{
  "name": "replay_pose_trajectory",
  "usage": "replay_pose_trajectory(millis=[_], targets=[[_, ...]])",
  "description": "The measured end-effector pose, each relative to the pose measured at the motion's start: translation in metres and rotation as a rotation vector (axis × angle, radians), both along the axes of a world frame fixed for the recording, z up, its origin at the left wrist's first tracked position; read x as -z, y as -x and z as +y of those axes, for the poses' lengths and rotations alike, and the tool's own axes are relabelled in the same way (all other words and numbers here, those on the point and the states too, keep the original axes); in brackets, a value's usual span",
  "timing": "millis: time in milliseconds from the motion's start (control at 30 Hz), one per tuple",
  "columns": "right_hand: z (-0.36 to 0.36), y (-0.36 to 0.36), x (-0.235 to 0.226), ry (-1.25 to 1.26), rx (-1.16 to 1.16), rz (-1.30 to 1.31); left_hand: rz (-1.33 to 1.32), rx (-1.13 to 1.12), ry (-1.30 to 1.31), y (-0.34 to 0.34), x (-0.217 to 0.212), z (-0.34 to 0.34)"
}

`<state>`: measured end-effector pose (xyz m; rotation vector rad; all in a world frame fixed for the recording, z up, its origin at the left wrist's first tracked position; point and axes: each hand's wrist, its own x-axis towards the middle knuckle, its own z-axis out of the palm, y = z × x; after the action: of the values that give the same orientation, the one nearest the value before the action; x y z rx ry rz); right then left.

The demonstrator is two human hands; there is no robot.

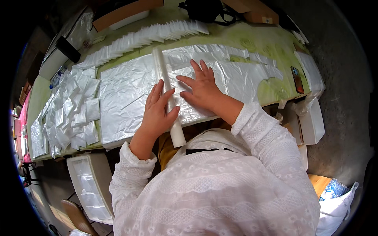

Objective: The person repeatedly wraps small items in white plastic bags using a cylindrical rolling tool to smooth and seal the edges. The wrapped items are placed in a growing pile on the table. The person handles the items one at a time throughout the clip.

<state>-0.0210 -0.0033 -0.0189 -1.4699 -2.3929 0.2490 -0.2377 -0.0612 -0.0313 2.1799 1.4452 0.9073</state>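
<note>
Both hands flat, apart | left hand (157, 112) on white rod (168, 96) | right hand (201, 88) on plastic sheet (126, 94)

This looks like a small packing workshop, the hand-work kind rather than a factory floor. A long tabletop (252, 43) covered in pale green cloth carries wide sheets of clear crinkled plastic film (126, 90), laid flat with a white plastic tube (167, 92) across them. To the left lies a heap of small folded clear plastic bags (73, 108), and along the far edge runs an overlapping row of folded white plastic pieces (153, 33). White rectangular bins (92, 187) stand under the tabletop on both sides, brown cardboard boxes (126, 11) sit at the back, and the floor to the right is bare grey concrete (338, 86).
</note>
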Motion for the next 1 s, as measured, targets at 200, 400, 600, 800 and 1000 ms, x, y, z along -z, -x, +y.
replay_pose_trajectory(millis=[200, 400, 600, 800, 1000], targets=[[0.08, 0.037, -0.003, 0.136, 0.144, -0.141, -0.005, -0.046, -0.044, 0.007, 0.002, -0.004], [0.133, -0.148, -0.03, 0.305, 0.978, -0.226, -0.026, -0.062, -0.015, 0.005, -0.003, -0.007], [0.101, -0.272, -0.027, -0.318, 0.999, -0.328, -0.023, -0.071, -0.018, 0.004, -0.004, -0.01], [0.051, -0.096, -0.005, -0.014, 0.268, -0.097, -0.022, -0.058, -0.024, 0.006, 0.0, -0.008], [0.082, -0.05, 0.015, 0.065, 0.314, -0.072, -0.148, -0.055, 0.051, 0.006, -0.007, -0.008]])
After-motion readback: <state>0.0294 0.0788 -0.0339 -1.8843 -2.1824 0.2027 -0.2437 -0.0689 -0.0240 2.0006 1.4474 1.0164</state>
